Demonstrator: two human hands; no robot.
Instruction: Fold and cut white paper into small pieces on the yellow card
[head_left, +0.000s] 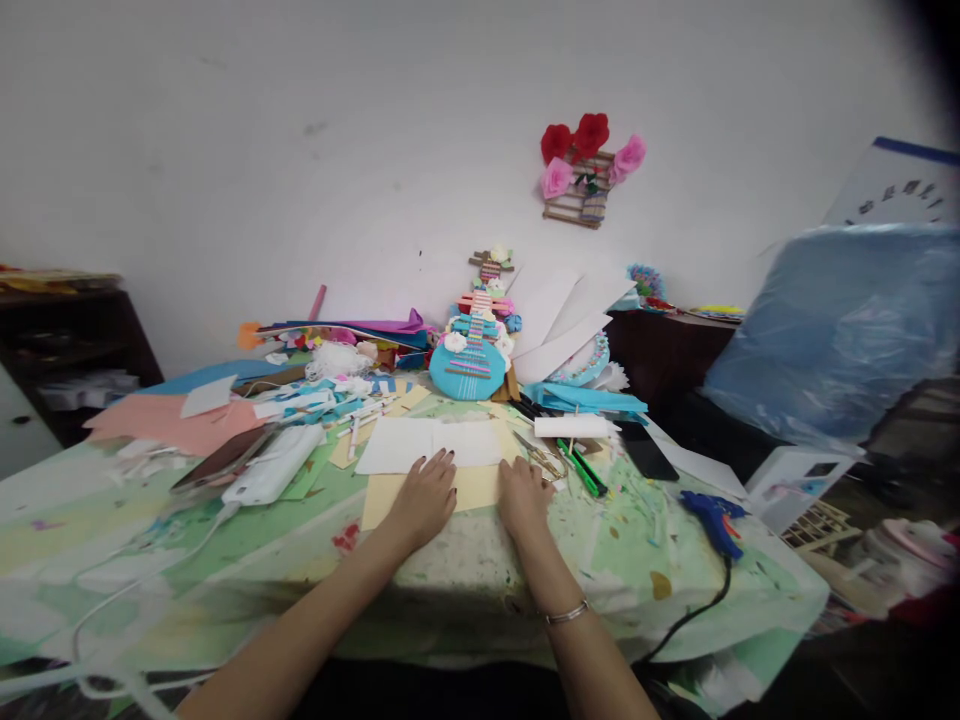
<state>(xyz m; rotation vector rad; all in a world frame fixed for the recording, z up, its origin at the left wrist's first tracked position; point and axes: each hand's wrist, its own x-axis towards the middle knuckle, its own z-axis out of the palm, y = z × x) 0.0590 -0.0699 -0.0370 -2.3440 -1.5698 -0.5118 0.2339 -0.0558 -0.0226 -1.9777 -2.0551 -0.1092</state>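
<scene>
My left hand (424,498) lies palm down with its fingers stretched out, its fingertips on the lower edge of a white sheet (397,443) and the rest over a cream sheet (478,490). The white sheet has a crease near its middle. At the right edge of both sheets rests my right hand (523,492), its fingers bent and partly hidden behind its back, so whether it pinches anything does not show. Scissors (544,458) lie just beyond the right hand, beside a green cutter (582,470).
A blue paper instrument (469,370) stands behind the sheets. On the right are a phone (645,450) and a blue glue gun (716,522) with its cord. A white power strip (274,465) and pink paper (172,422) lie to the left.
</scene>
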